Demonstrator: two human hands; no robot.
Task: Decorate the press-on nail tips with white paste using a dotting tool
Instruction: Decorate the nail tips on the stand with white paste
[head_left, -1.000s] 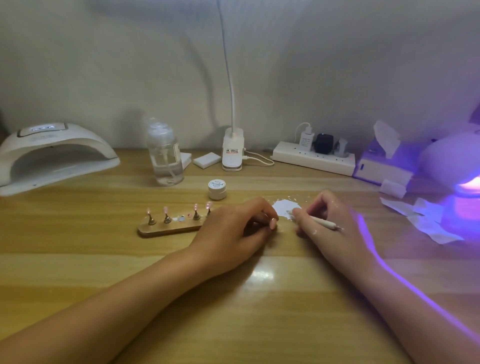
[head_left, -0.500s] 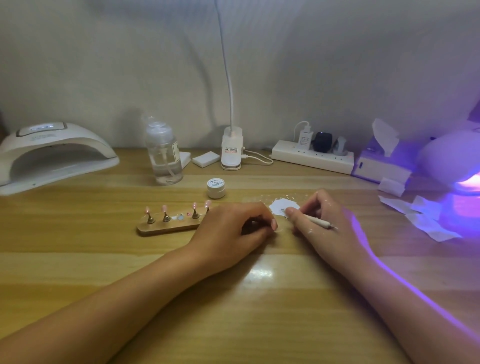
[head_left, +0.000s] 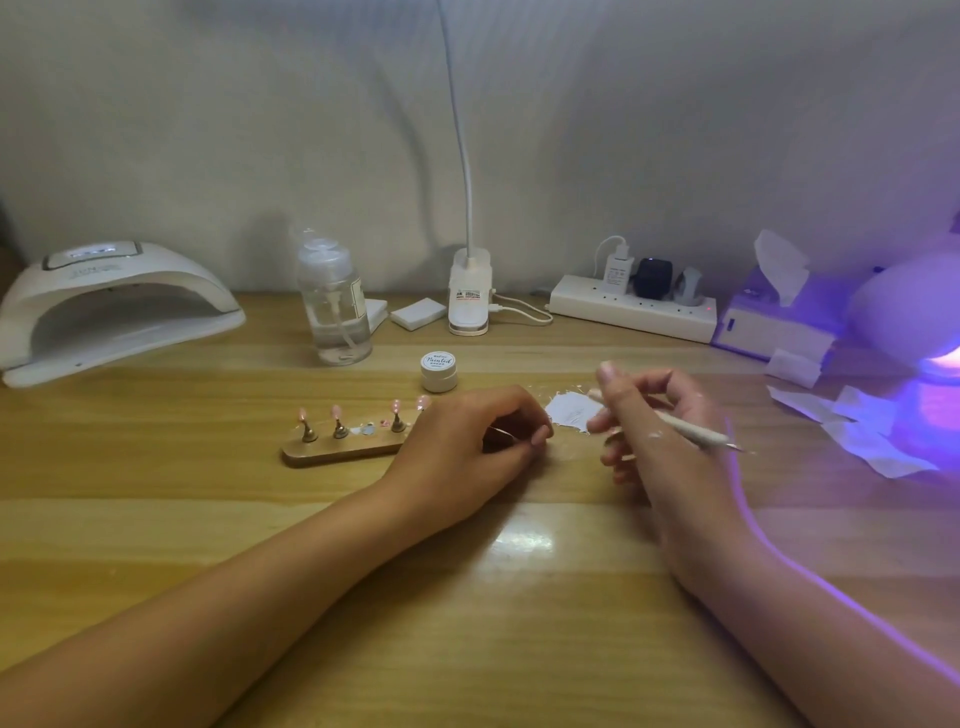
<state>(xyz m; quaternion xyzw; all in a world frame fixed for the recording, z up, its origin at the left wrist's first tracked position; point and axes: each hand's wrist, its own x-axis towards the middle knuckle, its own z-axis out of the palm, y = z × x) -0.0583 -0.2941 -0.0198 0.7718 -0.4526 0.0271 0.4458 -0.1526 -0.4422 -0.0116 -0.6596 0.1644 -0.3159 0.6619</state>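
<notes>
The left hand (head_left: 467, 441) rests curled on the tabletop (head_left: 519, 623) — its fingers hide whether it pinches anything, so I cannot tell. The right hand (head_left: 670, 431), blurred, grips the dotting tool (head_left: 685, 427) at three o'clock of the white paste (head_left: 569, 410). The nail tips (head_left: 336, 412) stand at the left hand's nine o'clock.

Two hands are showing over one worktop (head_left: 467, 597): the left hand (head_left: 457, 447) and the right hand (head_left: 675, 467). One dotting tool (head_left: 685, 428) is lying in the right hand, one thin pin (head_left: 506, 435) in the left hand. Four pink tips (head_left: 336, 411) are standing on one stand (head_left: 343, 452). One jar (head_left: 439, 370), one bottle (head_left: 335, 306), one power strip (head_left: 634, 309) carrying three plugs (head_left: 653, 278), two white blocks (head_left: 418, 314) and three lamps (head_left: 114, 306) are sitting behind.
</notes>
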